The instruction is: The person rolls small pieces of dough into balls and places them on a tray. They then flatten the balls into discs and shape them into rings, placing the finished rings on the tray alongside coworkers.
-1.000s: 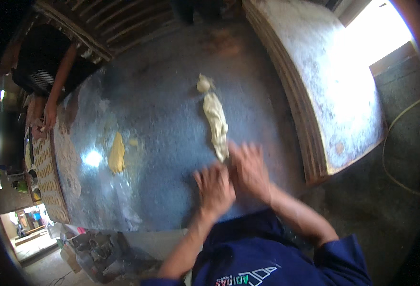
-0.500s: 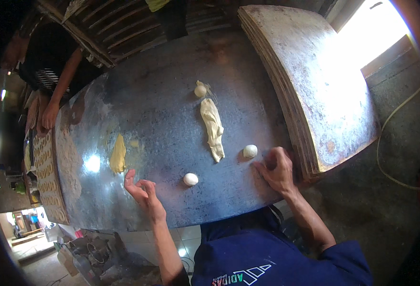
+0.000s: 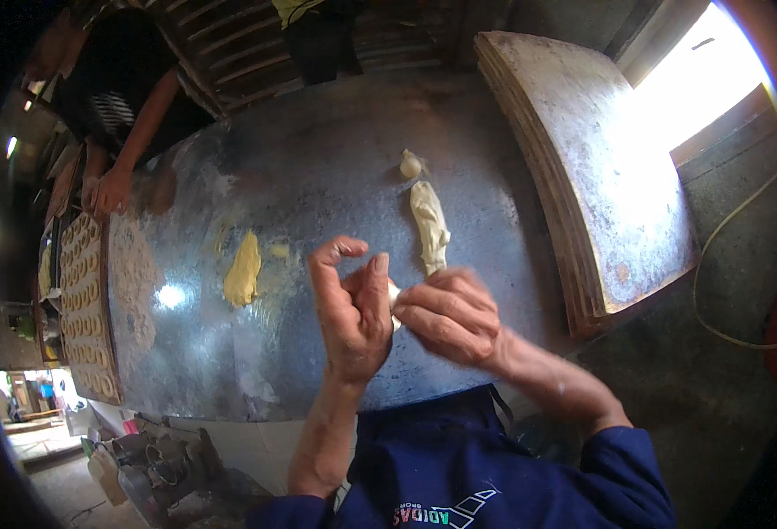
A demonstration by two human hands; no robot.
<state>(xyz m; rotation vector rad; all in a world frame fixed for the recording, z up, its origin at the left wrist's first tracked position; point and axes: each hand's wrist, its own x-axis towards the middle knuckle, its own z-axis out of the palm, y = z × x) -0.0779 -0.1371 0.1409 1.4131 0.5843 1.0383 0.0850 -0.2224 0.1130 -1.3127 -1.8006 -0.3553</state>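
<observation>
My left hand [image 3: 353,309] and my right hand [image 3: 450,316] meet over the near middle of the metal table. A small piece of white dough [image 3: 395,304] shows between them, pressed by my left hand's thumb side and pinched by my right fingers. My left index finger curls up, apart from the dough. Just beyond my right hand lies a long strip of pale dough [image 3: 428,220], its near end touching or hidden behind the hand. Past its far end sits a dough ball [image 3: 410,165]. A flat yellow lump [image 3: 244,271], soft like butter or dough, lies left of my left hand.
A stack of large worn boards [image 3: 574,176] stands along the table's right side. At the left edge a tray [image 3: 89,309] holds many ring-shaped pieces. Another person's hand [image 3: 111,189] is over that tray's far end. Flour [image 3: 133,282] dusts the left of the table [image 3: 318,132].
Both hands have come together at the middle, my left moving right and my right moving left. The two near dough balls no longer show on the table; white dough now shows between my hands.
</observation>
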